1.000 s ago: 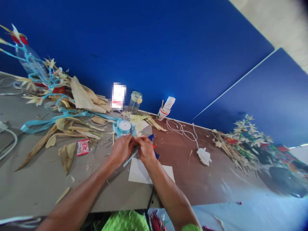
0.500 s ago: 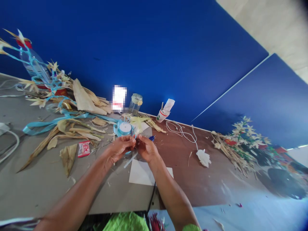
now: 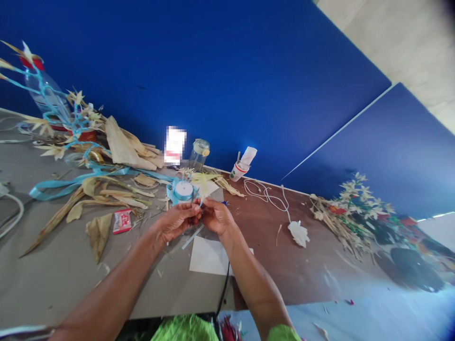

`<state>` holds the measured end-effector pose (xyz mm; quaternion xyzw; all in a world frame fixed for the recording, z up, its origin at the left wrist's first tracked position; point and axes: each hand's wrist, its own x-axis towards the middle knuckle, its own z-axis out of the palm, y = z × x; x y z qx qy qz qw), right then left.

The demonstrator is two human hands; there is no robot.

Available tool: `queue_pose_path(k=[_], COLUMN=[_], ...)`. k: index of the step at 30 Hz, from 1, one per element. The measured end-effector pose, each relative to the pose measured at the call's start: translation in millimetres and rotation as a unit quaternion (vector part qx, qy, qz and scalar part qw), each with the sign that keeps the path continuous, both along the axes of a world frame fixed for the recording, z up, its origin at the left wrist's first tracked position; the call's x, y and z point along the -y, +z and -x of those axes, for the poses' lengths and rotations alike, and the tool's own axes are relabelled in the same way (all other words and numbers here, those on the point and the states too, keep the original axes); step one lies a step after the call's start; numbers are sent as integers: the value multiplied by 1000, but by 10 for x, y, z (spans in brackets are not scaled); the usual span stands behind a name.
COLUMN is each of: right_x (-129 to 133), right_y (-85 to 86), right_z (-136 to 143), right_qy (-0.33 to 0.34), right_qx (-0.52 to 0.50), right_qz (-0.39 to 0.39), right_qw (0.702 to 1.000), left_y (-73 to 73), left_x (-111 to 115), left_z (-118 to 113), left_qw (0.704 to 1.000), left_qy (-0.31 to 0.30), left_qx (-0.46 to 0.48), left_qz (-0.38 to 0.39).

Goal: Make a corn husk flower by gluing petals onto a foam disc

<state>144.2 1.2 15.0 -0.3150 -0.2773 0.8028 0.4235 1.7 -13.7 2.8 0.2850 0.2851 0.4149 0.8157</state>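
Covering part of a white sheet (image 3: 208,258) on the table (image 3: 170,284), the right forearm (image 3: 249,277) crosses the near side. Beyond, the left hand (image 3: 177,220) and right hand (image 3: 217,217) pinch a small light-blue strip (image 3: 201,202) between their fingers. A ribbon spool (image 3: 184,191) sits just past them, dry husks (image 3: 106,192) and a red packet (image 3: 122,221) to the left; a cup (image 3: 239,170) and jar (image 3: 199,155) stand near the blue wall (image 3: 220,85). Compared with a second ago, the right hand hides more of a blue object (image 3: 225,203).
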Motion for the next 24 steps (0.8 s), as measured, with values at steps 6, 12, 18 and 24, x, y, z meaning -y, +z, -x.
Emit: queue_pose_path(k=[6, 12, 18, 24], right_x=[-42, -163, -442, -773], right_y=[54, 111, 94, 1], right_z=[5, -25, -40, 51], right_qy=[-51, -100, -151, -186], right_qx=[14, 35, 99, 186], right_qz=[-17, -12, -74, -123], right_qw=[998, 994, 981, 957], left_y=[62, 64, 18, -9], left_x=[-2, -57, -118, -137], left_z=[9, 49, 98, 110], left_qw=[997, 978, 945, 922], left_qy=[75, 202, 297, 314], left_qx=[0, -51, -135, -213], left_qz=[36, 28, -33, -69])
